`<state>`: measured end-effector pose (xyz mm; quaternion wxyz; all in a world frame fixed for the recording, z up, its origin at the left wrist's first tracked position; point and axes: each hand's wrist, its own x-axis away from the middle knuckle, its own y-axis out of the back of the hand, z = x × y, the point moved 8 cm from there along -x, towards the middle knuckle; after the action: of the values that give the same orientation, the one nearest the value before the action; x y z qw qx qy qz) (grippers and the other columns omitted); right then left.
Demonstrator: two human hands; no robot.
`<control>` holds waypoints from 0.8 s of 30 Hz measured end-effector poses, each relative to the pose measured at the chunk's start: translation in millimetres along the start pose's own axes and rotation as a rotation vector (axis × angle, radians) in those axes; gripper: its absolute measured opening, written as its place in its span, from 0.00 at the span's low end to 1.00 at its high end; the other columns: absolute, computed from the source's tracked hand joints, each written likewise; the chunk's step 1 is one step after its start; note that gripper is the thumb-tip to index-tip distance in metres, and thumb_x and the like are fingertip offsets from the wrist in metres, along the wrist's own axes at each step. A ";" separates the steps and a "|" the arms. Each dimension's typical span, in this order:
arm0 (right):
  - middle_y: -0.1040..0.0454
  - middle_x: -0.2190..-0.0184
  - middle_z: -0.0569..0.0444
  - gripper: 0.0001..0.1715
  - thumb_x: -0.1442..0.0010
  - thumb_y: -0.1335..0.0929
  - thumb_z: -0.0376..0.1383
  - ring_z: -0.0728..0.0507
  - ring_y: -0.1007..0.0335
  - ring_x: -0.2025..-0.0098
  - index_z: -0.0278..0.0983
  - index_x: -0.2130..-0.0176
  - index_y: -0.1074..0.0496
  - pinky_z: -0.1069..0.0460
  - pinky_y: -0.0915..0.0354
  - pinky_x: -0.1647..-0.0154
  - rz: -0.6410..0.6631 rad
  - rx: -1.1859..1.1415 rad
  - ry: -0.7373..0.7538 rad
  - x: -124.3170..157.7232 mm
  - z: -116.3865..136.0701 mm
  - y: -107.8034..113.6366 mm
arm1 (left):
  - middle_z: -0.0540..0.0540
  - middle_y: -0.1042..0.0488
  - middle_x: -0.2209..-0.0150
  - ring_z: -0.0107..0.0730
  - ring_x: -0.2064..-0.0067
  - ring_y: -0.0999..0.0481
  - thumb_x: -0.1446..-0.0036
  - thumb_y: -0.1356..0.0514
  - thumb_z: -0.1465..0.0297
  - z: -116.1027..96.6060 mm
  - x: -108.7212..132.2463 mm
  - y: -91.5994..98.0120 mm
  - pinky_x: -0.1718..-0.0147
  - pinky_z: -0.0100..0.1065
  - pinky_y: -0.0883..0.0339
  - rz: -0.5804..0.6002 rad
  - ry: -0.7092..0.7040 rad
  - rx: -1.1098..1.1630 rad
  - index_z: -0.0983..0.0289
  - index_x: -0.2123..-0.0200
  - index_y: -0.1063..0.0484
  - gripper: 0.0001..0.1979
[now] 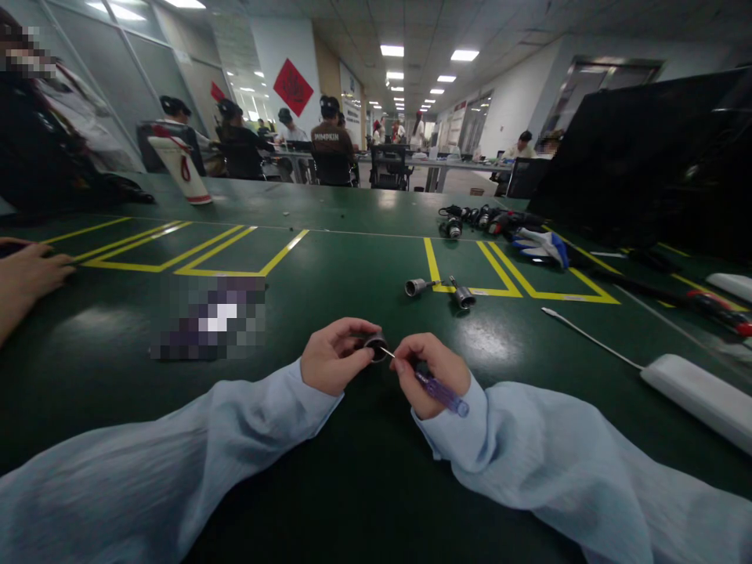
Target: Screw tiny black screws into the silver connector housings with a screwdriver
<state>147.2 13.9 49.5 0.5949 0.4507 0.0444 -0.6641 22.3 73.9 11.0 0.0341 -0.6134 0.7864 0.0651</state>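
Observation:
My left hand (336, 356) is closed around a small metal hole saw (374, 345), its cup mouth turned towards my right hand. My right hand (432, 372) grips a screwdriver (442, 392) with a see-through purple handle. The thin metal shaft points left and its tip reaches the mouth of the cup; whether it touches anything inside cannot be made out. Beyond my hands, a hole saw (416, 287) lies on its side, and another hole saw (464, 297) lies to its right with its thin shank pointing away.
The green table (282, 486) carries yellow tape outlines (505, 274). A blue-white glove (540, 245) and dark tools (485, 219) lie back right. A white power strip (699, 399) is at right, a pixelated object (208, 321) at left. Another person's hand (35, 270) rests far left; a white cup (182, 168) leans behind.

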 end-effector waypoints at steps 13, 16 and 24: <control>0.32 0.77 0.56 0.07 0.52 0.39 0.25 0.51 0.37 0.74 0.37 0.72 0.37 0.56 0.39 0.71 0.029 -0.001 0.041 0.2 4.2 -3.6 | 0.59 0.23 0.63 0.36 0.62 0.23 0.59 0.41 0.75 -5.1 6.7 3.0 0.61 0.34 0.27 -0.131 -0.159 -0.086 0.68 0.71 0.26 0.09; 0.32 0.76 0.56 0.07 0.52 0.39 0.26 0.50 0.37 0.74 0.37 0.72 0.37 0.55 0.39 0.71 0.051 0.006 0.035 0.4 4.1 -5.0 | 0.58 0.23 0.63 0.36 0.61 0.23 0.60 0.41 0.75 -4.7 6.4 4.2 0.60 0.34 0.27 -0.138 -0.168 -0.110 0.67 0.71 0.25 0.09; 0.32 0.77 0.56 0.07 0.51 0.39 0.26 0.50 0.37 0.74 0.37 0.72 0.37 0.55 0.39 0.70 0.042 0.032 0.068 0.8 5.1 -5.4 | 0.58 0.23 0.63 0.37 0.61 0.23 0.60 0.41 0.74 2.3 0.3 5.9 0.60 0.35 0.27 -0.093 -0.203 -0.120 0.67 0.70 0.25 0.10</control>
<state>140.1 11.9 49.4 0.5994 0.4835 0.0446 -0.6364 16.4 75.4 9.0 0.0796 -0.6405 0.7442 0.1722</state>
